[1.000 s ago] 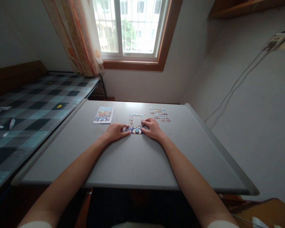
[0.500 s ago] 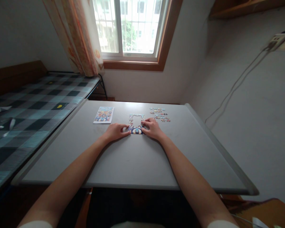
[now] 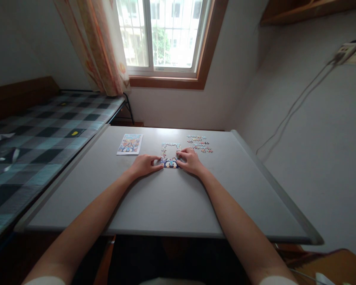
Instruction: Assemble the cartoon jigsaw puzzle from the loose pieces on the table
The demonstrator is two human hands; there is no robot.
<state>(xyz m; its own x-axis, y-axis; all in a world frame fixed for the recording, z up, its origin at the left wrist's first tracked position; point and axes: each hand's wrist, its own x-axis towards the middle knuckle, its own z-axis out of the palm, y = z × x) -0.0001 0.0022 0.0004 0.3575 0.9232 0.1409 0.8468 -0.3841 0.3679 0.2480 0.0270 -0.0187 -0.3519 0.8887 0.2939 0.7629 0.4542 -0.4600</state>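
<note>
A partly assembled jigsaw puzzle [image 3: 171,164] lies flat on the grey table, a rectangular frame of joined pieces around a bare middle. Its lower band shows dark blue and white artwork. My left hand [image 3: 146,165] grips the puzzle's lower left edge with thumb and fingertips. On the opposite side, my right hand [image 3: 190,161] holds the right edge, its fingertips resting over the border pieces and hiding part of them. Loose jigsaw pieces [image 3: 202,147] are spread just beyond my right hand. A printed picture sheet [image 3: 129,144] lies to the left of the puzzle.
The grey table [image 3: 163,206] has raised edges along its left and right sides. A bed with a checked cover [image 3: 47,130] stands at the left. Ahead are a window [image 3: 173,35] and an orange curtain [image 3: 99,47]. A cable [image 3: 296,103] hangs along the right wall.
</note>
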